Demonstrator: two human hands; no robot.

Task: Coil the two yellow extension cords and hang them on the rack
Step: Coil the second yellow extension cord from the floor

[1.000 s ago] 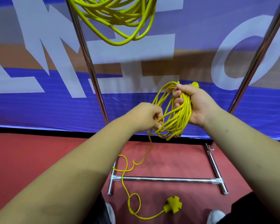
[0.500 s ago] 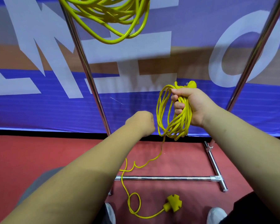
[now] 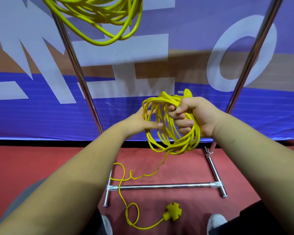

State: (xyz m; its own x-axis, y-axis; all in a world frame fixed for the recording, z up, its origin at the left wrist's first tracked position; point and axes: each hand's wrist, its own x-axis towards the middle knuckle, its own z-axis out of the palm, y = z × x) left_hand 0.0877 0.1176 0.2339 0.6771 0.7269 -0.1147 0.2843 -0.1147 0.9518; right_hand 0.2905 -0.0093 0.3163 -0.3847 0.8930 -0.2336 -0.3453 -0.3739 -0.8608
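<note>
My right hand grips a coil of thin yellow extension cord, with the plug sticking up above my fist. My left hand holds the coil's left side, thumb laid across the loops. A loose tail drops from the coil to the red floor, crosses the rack's bottom bar and ends in a yellow three-way socket. A thicker yellow cord coil hangs from the top of the metal rack; the rack's top rail is out of view.
The rack's right upright and bottom crossbar stand in front of a blue and white banner wall. My shoes are at the bottom edge, close to the socket on the red floor.
My left hand rose from below the coil and laid another loop of cord onto its left side. The tail on the floor got shorter. My right hand kept its grip.
</note>
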